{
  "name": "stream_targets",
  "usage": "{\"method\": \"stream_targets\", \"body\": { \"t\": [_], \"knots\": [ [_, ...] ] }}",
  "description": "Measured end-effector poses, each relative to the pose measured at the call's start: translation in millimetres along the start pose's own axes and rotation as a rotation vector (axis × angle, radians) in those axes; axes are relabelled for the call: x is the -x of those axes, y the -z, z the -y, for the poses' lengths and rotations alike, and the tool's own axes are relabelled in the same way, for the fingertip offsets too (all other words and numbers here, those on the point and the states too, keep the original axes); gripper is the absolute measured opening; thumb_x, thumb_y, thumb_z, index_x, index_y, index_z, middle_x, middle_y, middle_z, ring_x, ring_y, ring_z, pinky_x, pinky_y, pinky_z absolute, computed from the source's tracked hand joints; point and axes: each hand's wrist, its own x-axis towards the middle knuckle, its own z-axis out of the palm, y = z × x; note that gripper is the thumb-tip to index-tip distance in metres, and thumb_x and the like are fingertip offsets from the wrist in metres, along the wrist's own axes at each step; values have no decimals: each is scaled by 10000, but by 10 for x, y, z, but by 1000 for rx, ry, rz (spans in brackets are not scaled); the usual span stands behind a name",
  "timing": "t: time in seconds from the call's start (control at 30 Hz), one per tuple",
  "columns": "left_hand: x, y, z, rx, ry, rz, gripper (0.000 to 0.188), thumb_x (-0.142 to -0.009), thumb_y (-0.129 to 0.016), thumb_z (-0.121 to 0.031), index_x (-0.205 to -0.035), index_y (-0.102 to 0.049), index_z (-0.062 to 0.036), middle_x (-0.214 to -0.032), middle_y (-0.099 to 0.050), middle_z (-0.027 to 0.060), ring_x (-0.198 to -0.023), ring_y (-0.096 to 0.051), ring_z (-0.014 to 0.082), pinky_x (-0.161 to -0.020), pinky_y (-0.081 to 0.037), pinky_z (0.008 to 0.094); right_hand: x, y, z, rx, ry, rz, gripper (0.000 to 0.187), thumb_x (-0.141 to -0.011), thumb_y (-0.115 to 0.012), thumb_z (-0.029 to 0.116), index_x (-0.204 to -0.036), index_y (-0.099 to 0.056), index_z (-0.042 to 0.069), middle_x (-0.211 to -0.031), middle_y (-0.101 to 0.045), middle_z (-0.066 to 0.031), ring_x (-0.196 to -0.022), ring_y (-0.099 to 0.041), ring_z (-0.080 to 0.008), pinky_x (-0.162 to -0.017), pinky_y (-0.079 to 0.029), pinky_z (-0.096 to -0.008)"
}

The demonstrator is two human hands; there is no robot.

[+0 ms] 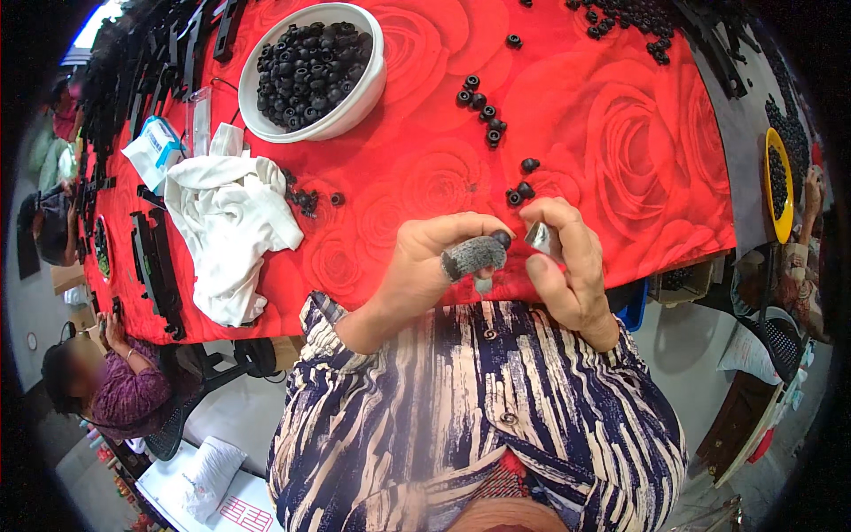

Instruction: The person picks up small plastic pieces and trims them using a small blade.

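Above my lap, at the table's near edge, my left hand is closed, pinching a small black ball-like part at its fingertips. A grey knitted finger cover wraps one of its fingers. Just to the right, my right hand is curled with a small silver-grey piece between its fingers; its exact kind is unclear. The hands are slightly apart. Beyond them, several loose black parts like the held one lie on the red rose-patterned cloth.
A white bowl full of black parts stands far left, with a crumpled white cloth nearer. Long black pieces line the left edge. More black parts lie far right, near a yellow tray. Another person sits at left.
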Motion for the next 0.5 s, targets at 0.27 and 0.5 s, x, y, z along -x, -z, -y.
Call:
{"method": "stream_targets", "body": {
  "t": [0.27,0.5],
  "knots": [
    [-51,7,30,-16,-17,40,202,-872,-558,-53,-1052,-597,30,-818,-597,20,-685,-559,67,-595,-485,212,43,-41,-116,42,-75,4,158,-807,-569,25,-954,-537,-24,-787,-554,-142,-680,-567,-286,-590,-443,-346],
    [-71,27,63,7,-22,49,213,-883,-536,-49,-1069,-583,43,-828,-594,29,-685,-559,74,-596,-489,220,35,-23,-143,54,-74,20,162,-797,-583,20,-949,-544,-21,-775,-560,-141,-678,-569,-289,-589,-444,-344]
  ]
}}
